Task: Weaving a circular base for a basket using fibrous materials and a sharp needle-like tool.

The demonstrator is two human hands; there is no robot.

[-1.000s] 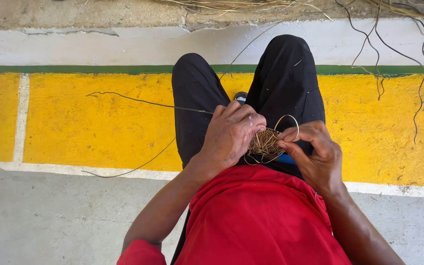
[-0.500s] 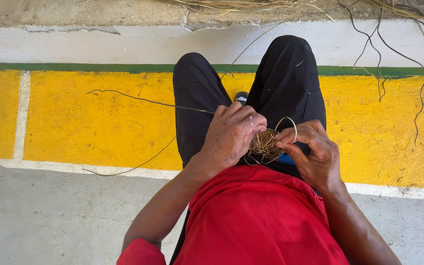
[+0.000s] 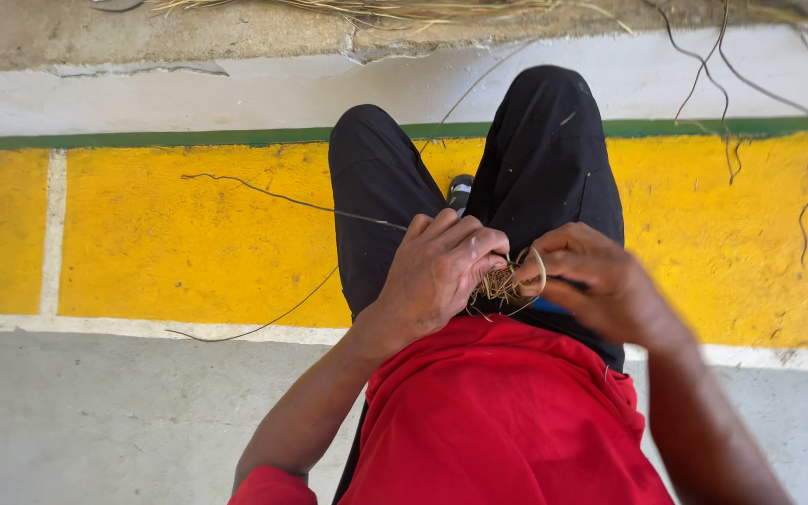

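Up close, tangled tan fibre bundle (image 3: 502, 281).

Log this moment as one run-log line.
left hand: closed on fibre bundle | right hand: pinching thin fibre loop, blurred | long strand: trails left over yellow painted wall | posture: seated

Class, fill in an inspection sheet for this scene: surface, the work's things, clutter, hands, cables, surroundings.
Surface: grey concrete floor beside a yellow painted wall with a green stripe.
Work's things: tan fibre bundle with a loop, over the black trousers.
Clutter: loose thin strands trailing left; dry straw on the ledge.
Hands: left hand closed on the bundle; right hand, blurred, pinches the loop.
Cables: nothing seen.
Surroundings: bare dark vines hanging upper right; red shirt.
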